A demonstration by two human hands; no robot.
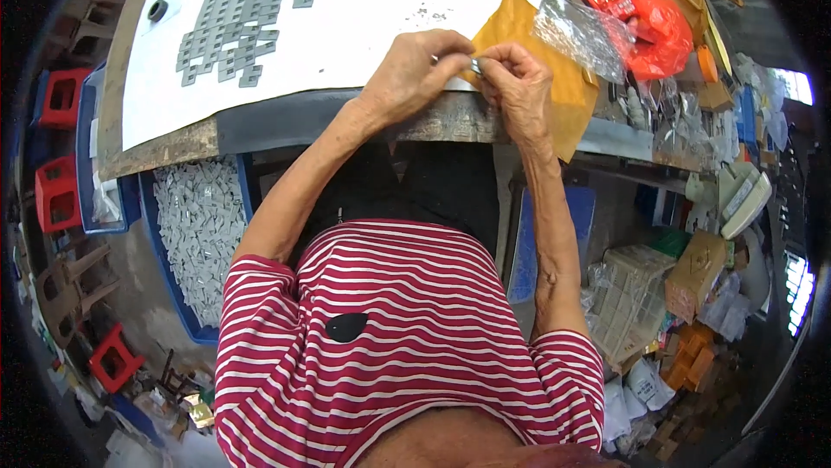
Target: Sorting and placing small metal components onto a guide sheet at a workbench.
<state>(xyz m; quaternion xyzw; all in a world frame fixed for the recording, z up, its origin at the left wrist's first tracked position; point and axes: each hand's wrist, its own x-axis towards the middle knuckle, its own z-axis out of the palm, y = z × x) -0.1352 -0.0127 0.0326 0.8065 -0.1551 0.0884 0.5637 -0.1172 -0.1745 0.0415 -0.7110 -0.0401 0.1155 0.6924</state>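
Here's the small, shiny grey piece (475, 66), right between both sets of fingertips, over the worn wooden table (164, 149) beside the flat orange-brown paper envelope (512, 25). The bare right hand (523, 91) pinches it; the bare left hand's (405, 74) thumb meets it (whether gripping too, I cannot tell).

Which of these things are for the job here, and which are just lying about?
Seem to belong:
small piece at the fingertips of the left hand and right hand
grey pieces on the white sheet
blue bin of loose grey pieces

Probably just lying about:
red plastic bag
red stools
cardboard box
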